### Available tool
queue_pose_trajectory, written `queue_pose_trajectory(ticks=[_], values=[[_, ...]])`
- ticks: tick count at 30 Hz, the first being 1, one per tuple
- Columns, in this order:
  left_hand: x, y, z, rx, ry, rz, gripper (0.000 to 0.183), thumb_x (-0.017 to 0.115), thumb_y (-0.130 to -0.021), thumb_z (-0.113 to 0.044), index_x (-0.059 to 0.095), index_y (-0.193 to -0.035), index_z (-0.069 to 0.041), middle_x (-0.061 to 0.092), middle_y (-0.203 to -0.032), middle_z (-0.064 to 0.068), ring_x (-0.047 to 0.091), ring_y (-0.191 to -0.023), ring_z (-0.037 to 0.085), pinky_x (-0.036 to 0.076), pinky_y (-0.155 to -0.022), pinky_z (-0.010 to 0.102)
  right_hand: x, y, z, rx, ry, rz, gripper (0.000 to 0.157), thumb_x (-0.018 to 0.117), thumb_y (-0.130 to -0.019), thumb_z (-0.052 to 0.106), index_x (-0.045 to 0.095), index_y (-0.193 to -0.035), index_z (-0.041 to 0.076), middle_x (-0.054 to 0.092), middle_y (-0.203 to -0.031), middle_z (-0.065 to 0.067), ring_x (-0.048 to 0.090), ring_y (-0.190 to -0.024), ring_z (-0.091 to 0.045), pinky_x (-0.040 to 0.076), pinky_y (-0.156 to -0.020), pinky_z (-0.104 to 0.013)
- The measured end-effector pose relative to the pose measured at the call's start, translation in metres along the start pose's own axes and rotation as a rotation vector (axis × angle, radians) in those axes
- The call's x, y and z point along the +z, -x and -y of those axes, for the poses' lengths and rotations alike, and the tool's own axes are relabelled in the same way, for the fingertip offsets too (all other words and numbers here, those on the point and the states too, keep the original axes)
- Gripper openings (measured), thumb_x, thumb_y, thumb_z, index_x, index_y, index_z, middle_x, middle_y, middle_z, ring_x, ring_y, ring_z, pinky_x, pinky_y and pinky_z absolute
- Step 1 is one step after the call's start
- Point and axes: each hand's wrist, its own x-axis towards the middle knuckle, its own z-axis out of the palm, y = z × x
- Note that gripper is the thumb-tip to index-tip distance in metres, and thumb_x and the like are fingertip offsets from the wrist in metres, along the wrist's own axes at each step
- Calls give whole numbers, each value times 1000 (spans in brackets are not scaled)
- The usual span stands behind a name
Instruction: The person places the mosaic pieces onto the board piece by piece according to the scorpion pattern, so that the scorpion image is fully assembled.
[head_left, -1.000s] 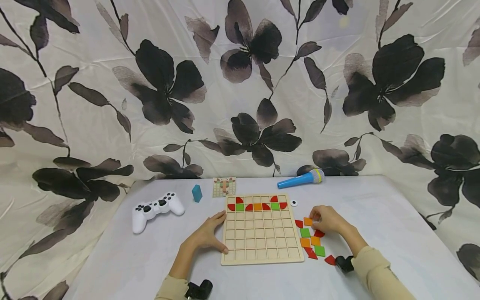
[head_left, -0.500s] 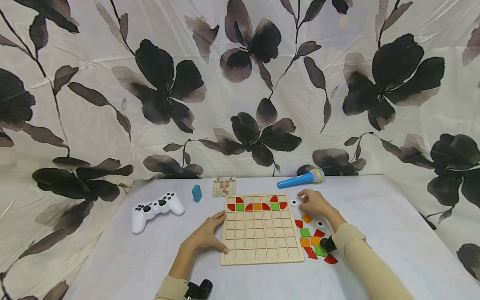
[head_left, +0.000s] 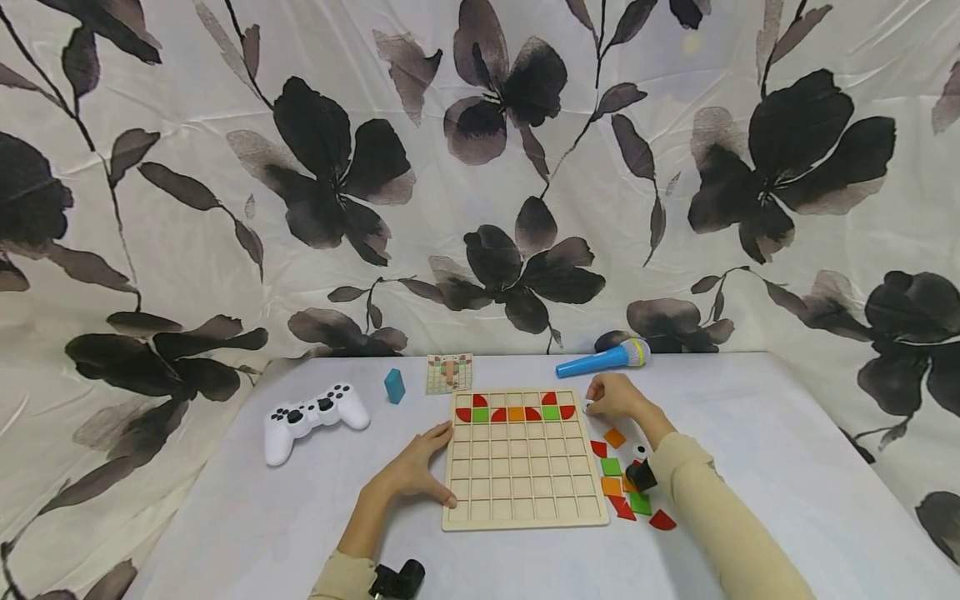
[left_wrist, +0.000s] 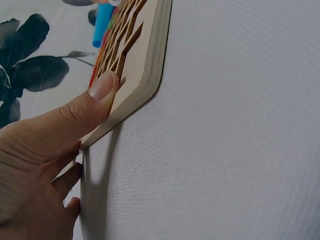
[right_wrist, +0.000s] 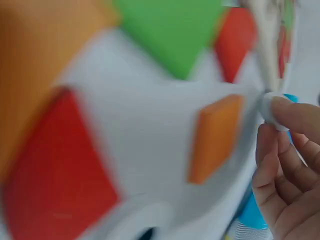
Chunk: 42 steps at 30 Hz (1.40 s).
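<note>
A square wooden grid board (head_left: 525,475) lies on the table. Along its upper rows are red quarter-circle pieces (head_left: 567,412), green squares (head_left: 551,412) and an orange square (head_left: 516,413). My left hand (head_left: 408,467) is spread along the board's left edge, its thumb (left_wrist: 104,86) resting on the near corner and its other fingers lower at the side. Off the board's upper right corner, my right hand (head_left: 617,396) pinches a small white disc (right_wrist: 270,107) between thumb and finger. The disc's face is hidden in that grip.
Loose orange (head_left: 615,437), green (head_left: 611,467) and red (head_left: 663,520) pieces lie right of the board, with another white disc (head_left: 640,451) with a black dot. Behind are a blue toy microphone (head_left: 600,361) and a pattern card (head_left: 449,374). A blue block (head_left: 394,386) and white game controller (head_left: 315,422) stand left.
My right hand has moved from the loose pieces up to the disc by the board's upper right corner and pinched it. A disc with a black dot now shows among the pieces. My left hand stays put.
</note>
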Motion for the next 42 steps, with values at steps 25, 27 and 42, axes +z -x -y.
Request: queue_pose_trajectory(ticks=[25, 27, 42], values=[[-2, -1, 2, 41, 16, 14, 110, 92, -52, -26, 35, -142, 5, 28, -151, 17, 20, -137, 46, 21, -109, 61, 64, -62, 94, -41, -156, -9, 13, 63, -86, -1, 73, -93, -1, 70, -80, -10, 59, -61, -14, 51, -57, -24], [-2, -1, 1, 44, 18, 17, 110, 92, -53, -26, 35, -142, 5, 28, -151, 18, 20, -137, 46, 21, -109, 62, 68, -63, 97, -40, -161, -8, 11, 65, -84, -1, 74, -91, -1, 70, -80, -10, 61, -60, -14, 52, -57, -23], [-2, 1, 2, 47, 27, 21, 110, 92, -54, -26, 34, -142, 5, 28, -151, 19, 21, -137, 47, 23, -108, 61, 71, -62, 113, -53, -28, 40, 14, 70, -82, 4, 74, -95, 2, 70, -91, -9, 61, -76, -15, 54, -70, -25]])
